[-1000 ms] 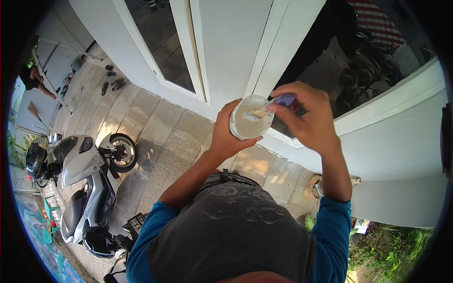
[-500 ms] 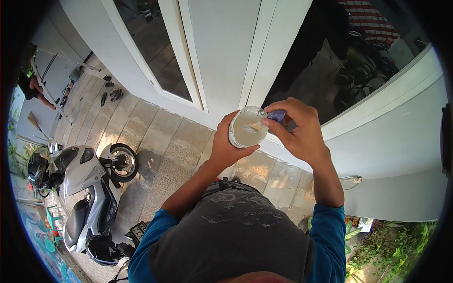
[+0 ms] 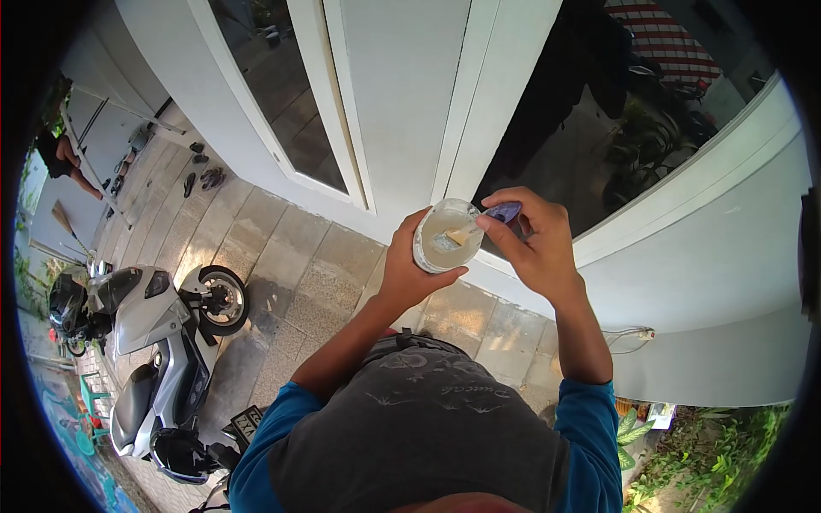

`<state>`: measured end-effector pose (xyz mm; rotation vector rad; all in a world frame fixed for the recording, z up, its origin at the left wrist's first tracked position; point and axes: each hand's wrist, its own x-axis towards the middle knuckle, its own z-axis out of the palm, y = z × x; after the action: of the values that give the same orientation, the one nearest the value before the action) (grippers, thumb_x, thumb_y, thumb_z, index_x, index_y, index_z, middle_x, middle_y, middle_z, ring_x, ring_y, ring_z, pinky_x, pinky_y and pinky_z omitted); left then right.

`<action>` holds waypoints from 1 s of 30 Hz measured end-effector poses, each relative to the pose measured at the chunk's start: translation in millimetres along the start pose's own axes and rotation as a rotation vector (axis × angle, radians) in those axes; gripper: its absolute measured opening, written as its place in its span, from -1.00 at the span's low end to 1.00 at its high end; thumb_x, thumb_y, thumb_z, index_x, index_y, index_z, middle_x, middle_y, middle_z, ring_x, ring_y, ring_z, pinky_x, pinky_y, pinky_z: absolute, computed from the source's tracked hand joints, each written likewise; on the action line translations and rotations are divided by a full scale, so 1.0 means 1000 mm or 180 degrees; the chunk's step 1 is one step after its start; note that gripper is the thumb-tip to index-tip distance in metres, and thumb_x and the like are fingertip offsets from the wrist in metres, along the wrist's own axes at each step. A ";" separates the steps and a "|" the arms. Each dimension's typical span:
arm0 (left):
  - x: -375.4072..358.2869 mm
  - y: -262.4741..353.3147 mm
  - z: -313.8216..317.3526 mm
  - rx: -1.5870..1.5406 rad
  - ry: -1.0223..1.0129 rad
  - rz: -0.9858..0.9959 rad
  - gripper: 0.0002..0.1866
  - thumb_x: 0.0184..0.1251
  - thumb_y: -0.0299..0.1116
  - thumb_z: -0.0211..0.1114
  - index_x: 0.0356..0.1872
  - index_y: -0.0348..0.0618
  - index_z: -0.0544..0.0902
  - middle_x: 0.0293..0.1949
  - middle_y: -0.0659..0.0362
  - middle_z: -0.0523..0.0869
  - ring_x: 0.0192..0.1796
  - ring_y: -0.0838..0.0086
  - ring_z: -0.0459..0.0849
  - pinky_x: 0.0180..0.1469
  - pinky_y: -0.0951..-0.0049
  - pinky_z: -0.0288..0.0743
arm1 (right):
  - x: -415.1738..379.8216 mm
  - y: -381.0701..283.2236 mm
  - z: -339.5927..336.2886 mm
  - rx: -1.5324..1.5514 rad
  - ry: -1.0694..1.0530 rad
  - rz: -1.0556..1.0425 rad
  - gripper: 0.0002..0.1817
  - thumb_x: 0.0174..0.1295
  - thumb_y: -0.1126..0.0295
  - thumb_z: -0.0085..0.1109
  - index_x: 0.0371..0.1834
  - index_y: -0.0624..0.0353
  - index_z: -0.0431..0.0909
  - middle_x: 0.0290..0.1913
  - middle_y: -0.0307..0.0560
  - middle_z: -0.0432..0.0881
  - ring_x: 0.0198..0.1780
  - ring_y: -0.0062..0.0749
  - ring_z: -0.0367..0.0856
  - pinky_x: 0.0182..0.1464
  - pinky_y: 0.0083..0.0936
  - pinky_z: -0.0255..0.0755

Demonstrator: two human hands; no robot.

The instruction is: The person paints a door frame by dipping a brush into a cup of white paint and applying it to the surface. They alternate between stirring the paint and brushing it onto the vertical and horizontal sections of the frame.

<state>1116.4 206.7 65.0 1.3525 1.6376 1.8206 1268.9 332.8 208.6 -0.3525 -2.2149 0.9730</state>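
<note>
My left hand (image 3: 409,267) is wrapped round a round white tub (image 3: 420,253) with pale smears on its rim, held in front of my chest. Whitish-grey paint (image 3: 438,224) fills part of it. Between thumb and fingers, my right hand (image 3: 540,243) pinches a paintbrush (image 3: 505,211) by its purple handle. The brush slants down over the tub's right rim. Its tan bristles sit inside the tub, with a pale coating at the tip, at or in the paint.
Ahead stands a white wall (image 3: 389,94) with dark glass panes (image 3: 564,145). A parked scooter (image 3: 158,350) is on the paved floor (image 3: 291,291) to my left. Shoes (image 3: 211,178) lie farther off, near a person's leg (image 3: 81,178). Green plants (image 3: 718,453) grow at lower right.
The brush has shifted slightly inside the tub, and more of its bristles and pale tip show. My right hand has tilted and moved a little left. My left hand keeps its grip.
</note>
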 end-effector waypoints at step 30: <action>0.020 -0.022 -0.024 0.0361 0.0273 -0.0171 -0.01 -0.10 -0.31 0.76 0.40 -0.29 0.38 0.21 -0.05 0.64 0.26 0.23 0.66 0.30 0.25 0.54 | 0.010 0.070 0.058 0.0858 0.0950 0.0288 -0.83 0.37 0.46 0.37 -0.10 0.26 0.59 -0.43 -0.22 0.68 -0.57 -0.72 0.48 -0.55 -0.66 0.26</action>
<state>1079.7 214.0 56.6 1.2787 1.8283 1.8022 1220.5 354.0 134.6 -0.4444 -1.7875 1.1692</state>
